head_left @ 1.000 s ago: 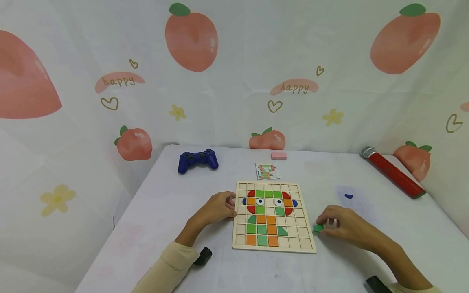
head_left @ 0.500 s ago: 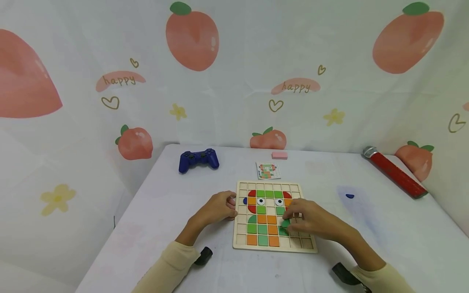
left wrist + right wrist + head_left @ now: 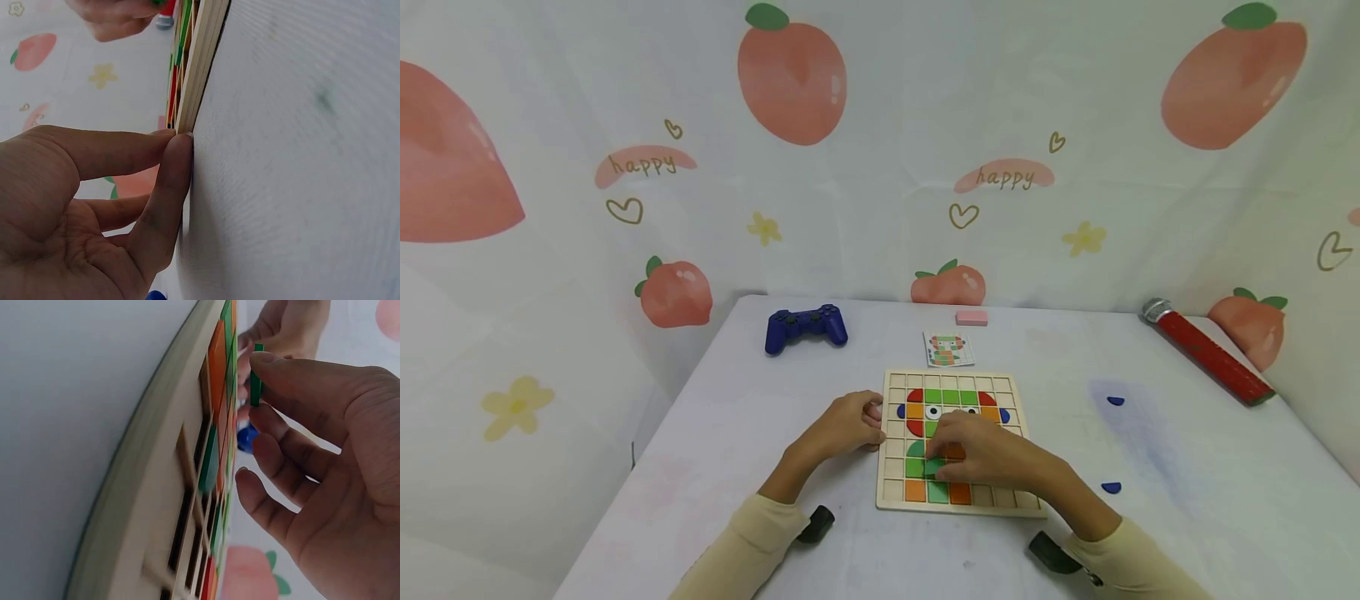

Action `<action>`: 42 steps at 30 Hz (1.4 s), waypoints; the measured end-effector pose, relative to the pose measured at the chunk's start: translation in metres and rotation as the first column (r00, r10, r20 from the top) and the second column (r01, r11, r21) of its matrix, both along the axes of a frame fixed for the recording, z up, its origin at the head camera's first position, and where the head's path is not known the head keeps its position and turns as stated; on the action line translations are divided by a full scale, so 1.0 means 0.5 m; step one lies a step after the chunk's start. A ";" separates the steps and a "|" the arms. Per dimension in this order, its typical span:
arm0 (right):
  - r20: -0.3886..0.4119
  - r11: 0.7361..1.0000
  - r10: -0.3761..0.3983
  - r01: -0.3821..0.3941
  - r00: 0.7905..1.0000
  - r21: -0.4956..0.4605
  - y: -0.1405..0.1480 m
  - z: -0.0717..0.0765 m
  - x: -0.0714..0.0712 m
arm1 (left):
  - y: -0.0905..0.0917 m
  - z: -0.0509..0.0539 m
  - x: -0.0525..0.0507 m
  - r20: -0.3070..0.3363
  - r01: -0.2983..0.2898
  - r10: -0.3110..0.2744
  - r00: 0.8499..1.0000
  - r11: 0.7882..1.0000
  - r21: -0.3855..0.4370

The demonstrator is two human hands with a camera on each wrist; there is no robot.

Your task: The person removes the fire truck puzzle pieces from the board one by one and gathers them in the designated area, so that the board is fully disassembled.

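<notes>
A wooden grid board (image 3: 1026,500) lies on the table, set with orange, green, red and blue tiles and two eye tiles. At its left edge my left hand (image 3: 850,422) pinches the rim between thumb and finger, as the left wrist view shows. My right hand (image 3: 988,450) is over the middle of the board and covers several tiles. Between its thumb and forefinger it holds a thin green tile (image 3: 256,375), seen edge-on and off the board in the right wrist view; its full outline cannot be made out.
Behind the board lie a pattern card (image 3: 949,349) and a pink block (image 3: 972,318). A blue game controller (image 3: 807,327) is at the back left, a red microphone (image 3: 1210,354) at the back right. Two blue half-round tiles, a far one (image 3: 1116,401) and a near one (image 3: 1111,487), lie right of the board.
My right hand has carried the green tile leftward from beside the board to over its middle. The near blue half-round tile has come into view. My left hand has stayed on the rim.
</notes>
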State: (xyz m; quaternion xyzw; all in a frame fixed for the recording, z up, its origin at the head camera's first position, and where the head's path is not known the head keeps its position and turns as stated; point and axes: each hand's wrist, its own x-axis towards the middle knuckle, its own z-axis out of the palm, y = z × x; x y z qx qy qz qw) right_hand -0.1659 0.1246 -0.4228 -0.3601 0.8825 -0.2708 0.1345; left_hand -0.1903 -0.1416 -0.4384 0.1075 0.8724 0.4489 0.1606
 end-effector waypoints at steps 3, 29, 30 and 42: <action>0.007 1.000 0.024 -0.024 1.000 0.003 -0.019 0.000 0.001 | 0.000 0.000 0.000 0.004 -0.003 0.003 1.000 1.000 0.007; 0.059 0.996 0.082 -0.083 0.995 0.019 -0.100 0.003 0.028 | -0.001 -0.005 0.000 -0.026 0.006 -0.007 1.000 1.000 -0.020; 0.060 0.996 0.083 -0.084 0.995 0.017 -0.100 0.003 0.028 | 0.000 -0.005 -0.001 -0.027 0.008 -0.008 1.000 1.000 -0.021; 0.032 0.996 0.090 -0.091 0.995 0.024 -0.104 -0.003 0.026 | -0.001 -0.001 0.001 -0.041 0.013 -0.014 0.999 1.000 -0.021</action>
